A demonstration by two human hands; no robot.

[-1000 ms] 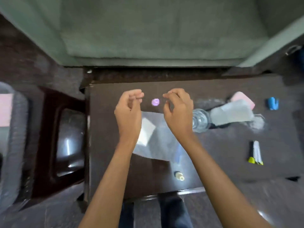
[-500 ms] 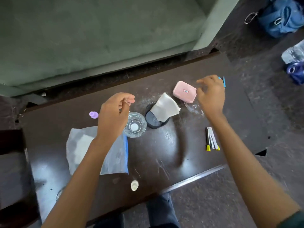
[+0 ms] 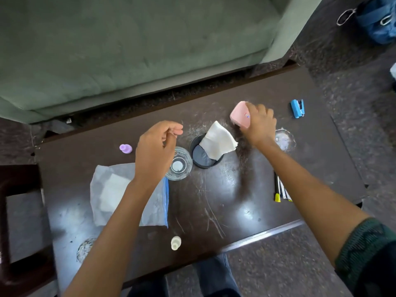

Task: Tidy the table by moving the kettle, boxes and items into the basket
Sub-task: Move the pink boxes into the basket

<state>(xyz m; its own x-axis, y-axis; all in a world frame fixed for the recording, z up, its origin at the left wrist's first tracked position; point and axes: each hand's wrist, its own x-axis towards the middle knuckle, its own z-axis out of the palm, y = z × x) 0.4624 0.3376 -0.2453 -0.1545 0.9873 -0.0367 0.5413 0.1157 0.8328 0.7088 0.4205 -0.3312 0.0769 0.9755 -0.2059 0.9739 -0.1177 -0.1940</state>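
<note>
My right hand (image 3: pixel 260 125) grips a small pink box (image 3: pixel 239 114), tilted up off the dark wooden table (image 3: pixel 225 202) at the far right. My left hand (image 3: pixel 157 146) hovers with loosely curled fingers, holding nothing, above a clear glass (image 3: pixel 180 167). Beside the glass stands a black round holder (image 3: pixel 202 158) with a white napkin (image 3: pixel 218 140) in it. A clear zip bag (image 3: pixel 111 194) with white paper lies at the left. A blue stapler (image 3: pixel 297 108) lies at the far right. No basket or kettle is in view.
A purple cap (image 3: pixel 125 148) and a white cap (image 3: pixel 175 243) lie on the table. Pens (image 3: pixel 280 189) lie under my right forearm. A green sofa (image 3: pixel 128 43) stands behind the table, a dark side table (image 3: pixel 19 211) at the left, a blue bag (image 3: pixel 377 20) on the floor.
My right hand moved left from near the stapler onto the pink box and took hold of it, tilting it up. My left hand stayed over the glass.
</note>
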